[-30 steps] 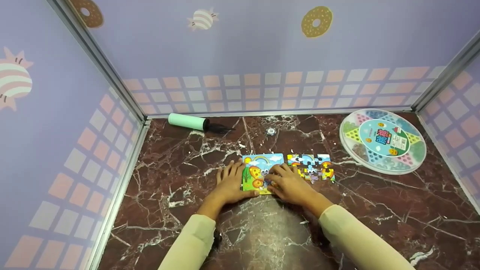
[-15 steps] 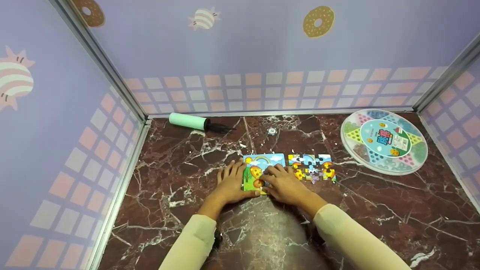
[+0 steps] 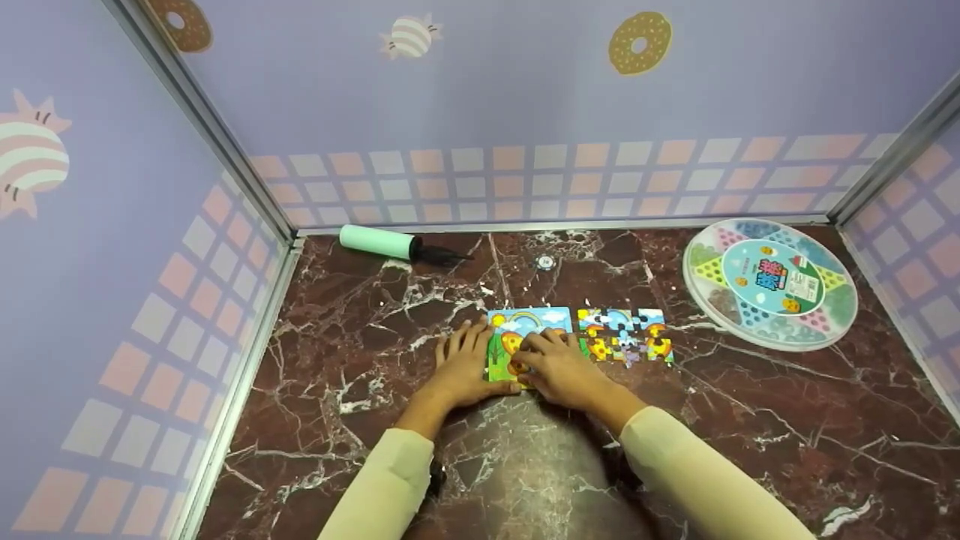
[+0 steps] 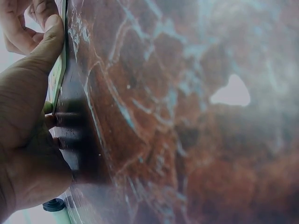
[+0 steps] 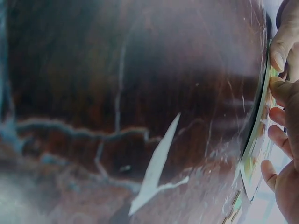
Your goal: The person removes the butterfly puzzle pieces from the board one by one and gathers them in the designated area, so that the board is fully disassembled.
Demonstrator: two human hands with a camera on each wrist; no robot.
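A flat picture puzzle board [image 3: 550,315], printed with a sun, a rainbow and a butterfly, lies on the dark red marbled tabletop. My left hand [image 3: 461,373] rests along its left edge, fingers straight and thumb by the lower edge. My right hand [image 3: 568,373] covers the board's right half, fingers bent down to its lower middle. I cannot tell whether a piece is pinched under those fingertips. In the right wrist view, my right fingers [image 5: 280,137] are close over the board's face. Jigsaw pieces [image 3: 622,322], partly joined, lie just right of the board.
A mint-green hand pump [image 3: 377,242] with a black nozzle lies at the back left. A small round chip [image 3: 544,262] sits behind the board. The round Chinese checkers set [image 3: 772,285] stands at the back right. Patterned purple walls [image 3: 510,90] enclose the table.
My right hand has shifted a little left across the board, uncovering more of the pieces on the right. My left hand has stayed at the board's left edge.
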